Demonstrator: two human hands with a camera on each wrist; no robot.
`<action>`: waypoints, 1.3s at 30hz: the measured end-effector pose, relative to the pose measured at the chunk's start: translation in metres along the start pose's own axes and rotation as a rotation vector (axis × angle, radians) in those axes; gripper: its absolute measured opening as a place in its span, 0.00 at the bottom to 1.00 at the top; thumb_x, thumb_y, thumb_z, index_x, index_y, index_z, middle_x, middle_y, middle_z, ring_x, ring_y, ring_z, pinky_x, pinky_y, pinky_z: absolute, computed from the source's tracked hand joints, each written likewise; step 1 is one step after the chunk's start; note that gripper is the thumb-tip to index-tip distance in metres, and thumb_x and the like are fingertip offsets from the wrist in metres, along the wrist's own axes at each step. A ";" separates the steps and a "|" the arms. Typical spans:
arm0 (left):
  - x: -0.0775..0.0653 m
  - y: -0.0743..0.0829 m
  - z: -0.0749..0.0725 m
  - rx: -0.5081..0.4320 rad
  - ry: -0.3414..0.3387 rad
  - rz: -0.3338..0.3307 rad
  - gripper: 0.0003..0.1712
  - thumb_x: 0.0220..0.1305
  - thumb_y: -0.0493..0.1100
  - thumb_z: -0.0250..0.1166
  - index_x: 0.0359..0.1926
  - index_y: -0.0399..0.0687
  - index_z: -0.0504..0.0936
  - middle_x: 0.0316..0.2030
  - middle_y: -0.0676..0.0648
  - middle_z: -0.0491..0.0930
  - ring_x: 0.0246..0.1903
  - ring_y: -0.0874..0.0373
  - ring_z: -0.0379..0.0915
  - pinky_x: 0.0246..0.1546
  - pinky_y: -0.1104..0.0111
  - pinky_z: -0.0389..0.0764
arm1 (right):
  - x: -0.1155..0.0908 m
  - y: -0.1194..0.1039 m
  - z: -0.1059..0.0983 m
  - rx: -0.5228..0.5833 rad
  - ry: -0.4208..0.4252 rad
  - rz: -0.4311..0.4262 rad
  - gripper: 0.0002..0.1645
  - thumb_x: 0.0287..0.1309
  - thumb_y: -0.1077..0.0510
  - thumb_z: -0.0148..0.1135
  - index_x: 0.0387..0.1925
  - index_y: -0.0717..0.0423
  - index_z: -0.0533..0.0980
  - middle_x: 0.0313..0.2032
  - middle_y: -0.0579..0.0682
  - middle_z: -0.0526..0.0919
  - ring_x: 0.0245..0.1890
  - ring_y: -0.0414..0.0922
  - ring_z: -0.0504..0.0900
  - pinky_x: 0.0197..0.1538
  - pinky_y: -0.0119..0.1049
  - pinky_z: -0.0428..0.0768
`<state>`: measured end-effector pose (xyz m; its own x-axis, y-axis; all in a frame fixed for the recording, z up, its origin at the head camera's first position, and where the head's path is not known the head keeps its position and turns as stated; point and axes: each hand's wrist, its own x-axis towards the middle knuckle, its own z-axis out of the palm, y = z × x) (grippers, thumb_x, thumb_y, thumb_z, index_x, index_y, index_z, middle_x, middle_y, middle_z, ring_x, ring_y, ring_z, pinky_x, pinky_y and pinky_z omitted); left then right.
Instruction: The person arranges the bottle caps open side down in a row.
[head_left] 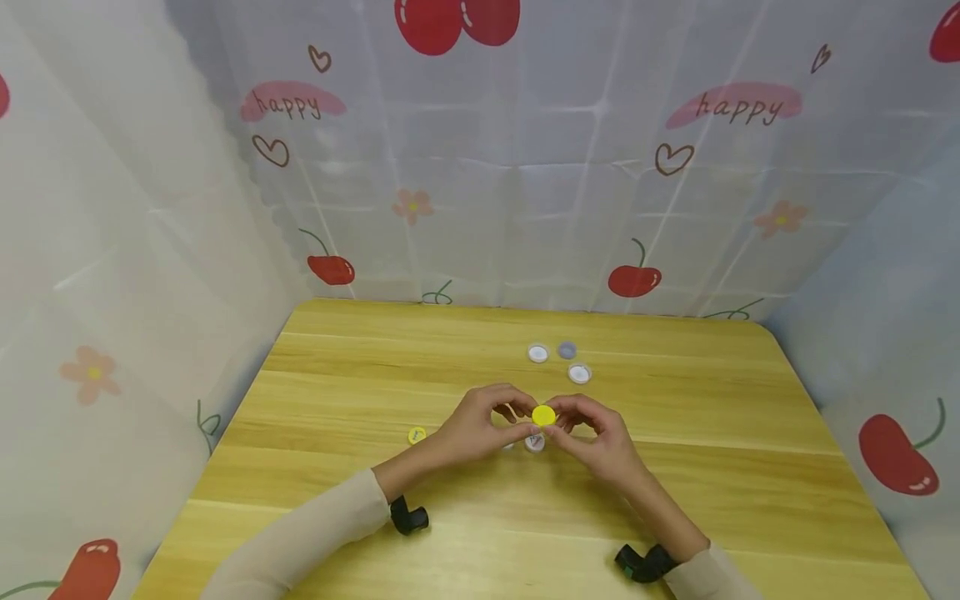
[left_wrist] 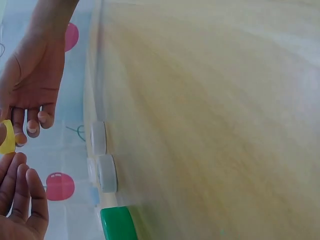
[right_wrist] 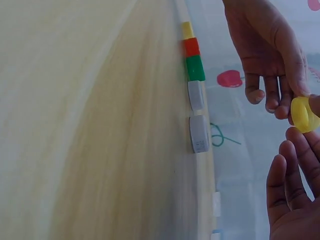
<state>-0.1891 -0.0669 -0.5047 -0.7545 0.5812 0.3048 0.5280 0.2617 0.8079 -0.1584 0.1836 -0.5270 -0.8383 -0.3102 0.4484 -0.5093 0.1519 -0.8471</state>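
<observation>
A small round yellow cap (head_left: 543,415) is held up over the table between both hands. My left hand (head_left: 480,425) pinches its left edge between thumb and fingers, while my right hand (head_left: 600,433) grips the right edge the same way. Seen from the right wrist, the yellow cap (right_wrist: 304,115) shows a hollow side. Just below the hands lies a white cap (head_left: 535,442) with a dark mark on top. Another yellow cap (head_left: 417,435) rests beside the left forearm. A green cap (right_wrist: 195,68) and a red cap (right_wrist: 192,47) stand in line nearby, hidden from the head view.
Toward the back of the wooden table (head_left: 360,350) lie two white round pieces, one left (head_left: 537,353) and one right (head_left: 580,373), with a greyish disc (head_left: 567,350) between them. Patterned curtains (head_left: 510,183) enclose the table at the back and sides.
</observation>
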 end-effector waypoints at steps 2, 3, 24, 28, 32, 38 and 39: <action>0.000 0.000 0.000 0.011 -0.001 0.016 0.13 0.70 0.47 0.76 0.53 0.55 0.89 0.47 0.55 0.89 0.45 0.62 0.84 0.50 0.69 0.88 | 0.000 -0.001 -0.001 -0.010 -0.002 0.000 0.22 0.60 0.73 0.74 0.53 0.54 0.85 0.45 0.53 0.90 0.39 0.39 0.86 0.45 0.31 0.86; 0.000 0.000 0.000 0.017 -0.004 0.020 0.13 0.70 0.46 0.76 0.53 0.55 0.89 0.46 0.55 0.89 0.45 0.62 0.84 0.50 0.69 0.88 | -0.001 -0.001 -0.001 -0.012 -0.003 0.006 0.22 0.61 0.73 0.74 0.53 0.53 0.85 0.45 0.53 0.90 0.39 0.38 0.86 0.45 0.31 0.86; 0.029 0.009 0.026 0.666 -0.251 0.033 0.17 0.73 0.60 0.69 0.56 0.60 0.88 0.56 0.58 0.85 0.56 0.61 0.80 0.54 0.68 0.84 | 0.000 0.002 -0.041 -0.452 -0.265 0.025 0.18 0.59 0.57 0.82 0.50 0.47 0.85 0.37 0.43 0.85 0.38 0.40 0.82 0.43 0.34 0.85; 0.033 0.004 0.037 0.709 -0.266 -0.002 0.17 0.71 0.60 0.72 0.53 0.60 0.89 0.54 0.58 0.86 0.52 0.60 0.79 0.51 0.68 0.83 | -0.002 0.009 -0.043 -0.470 -0.307 0.089 0.18 0.61 0.56 0.80 0.51 0.48 0.85 0.39 0.42 0.86 0.39 0.39 0.83 0.44 0.33 0.85; 0.034 0.002 0.046 0.723 -0.286 -0.035 0.14 0.69 0.59 0.74 0.49 0.60 0.91 0.49 0.58 0.86 0.47 0.61 0.79 0.47 0.70 0.81 | -0.005 0.016 -0.043 -0.484 -0.346 0.106 0.16 0.62 0.56 0.79 0.51 0.49 0.86 0.40 0.41 0.87 0.39 0.37 0.83 0.46 0.33 0.86; 0.034 -0.002 0.053 0.717 -0.295 -0.048 0.12 0.68 0.58 0.75 0.46 0.63 0.91 0.47 0.59 0.86 0.44 0.63 0.78 0.41 0.72 0.78 | -0.008 0.021 -0.043 -0.473 -0.368 0.097 0.17 0.61 0.56 0.80 0.50 0.50 0.85 0.41 0.41 0.87 0.39 0.39 0.85 0.46 0.35 0.87; 0.034 -0.002 0.053 0.721 -0.292 -0.046 0.12 0.68 0.59 0.75 0.46 0.63 0.91 0.47 0.59 0.86 0.44 0.63 0.78 0.40 0.72 0.78 | -0.008 0.021 -0.043 -0.474 -0.368 0.096 0.17 0.61 0.56 0.80 0.50 0.50 0.85 0.41 0.41 0.87 0.39 0.39 0.85 0.46 0.35 0.87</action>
<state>-0.1956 -0.0069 -0.5229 -0.7015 0.7107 0.0525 0.6969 0.6687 0.2591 -0.1709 0.2293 -0.5365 -0.8053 -0.5659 0.1768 -0.5371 0.5701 -0.6217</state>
